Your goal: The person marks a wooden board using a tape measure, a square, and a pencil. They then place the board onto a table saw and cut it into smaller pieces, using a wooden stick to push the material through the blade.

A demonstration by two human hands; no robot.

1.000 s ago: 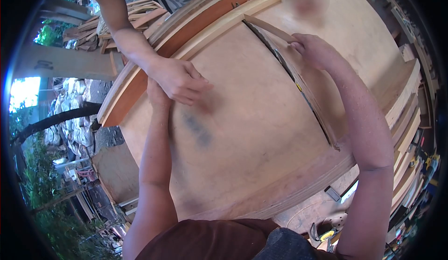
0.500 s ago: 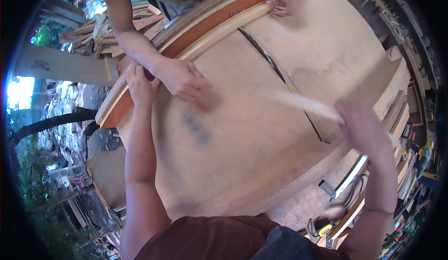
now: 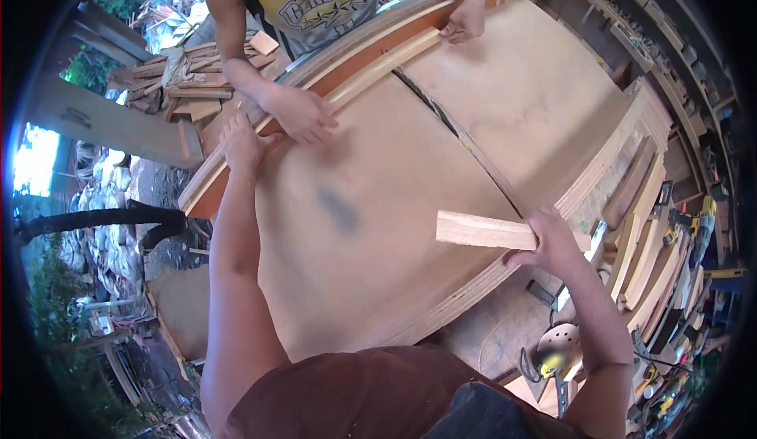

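My right hand (image 3: 554, 243) is closed around a short, pale wood block (image 3: 482, 230), which points left above the large curved plywood panel (image 3: 378, 226). My left hand (image 3: 243, 143) grips the near left part of a curved wooden rim (image 3: 206, 191) along the panel's far side, fingers over its top and thumb inside. Inside that rim lies a long light wood strip (image 3: 386, 62). A co-worker's hand (image 3: 303, 116) rests near the strip's left end, close to my left hand. The co-worker's other hand (image 3: 465, 21) touches its right end.
A dark slot (image 3: 430, 100) runs across the panel. To the right lie wood offcuts (image 3: 643, 242), a sanding disc (image 3: 560, 338) and a yellow tape measure (image 3: 552, 362). Scrap wood (image 3: 189, 84) is piled at the back left. Shelves (image 3: 654, 37) stand at the far right.
My right hand has moved down and left with the wood block, which was blurred by motion before. The co-worker's left-side hand has drawn back toward the strip. My left hand stays on the rim.
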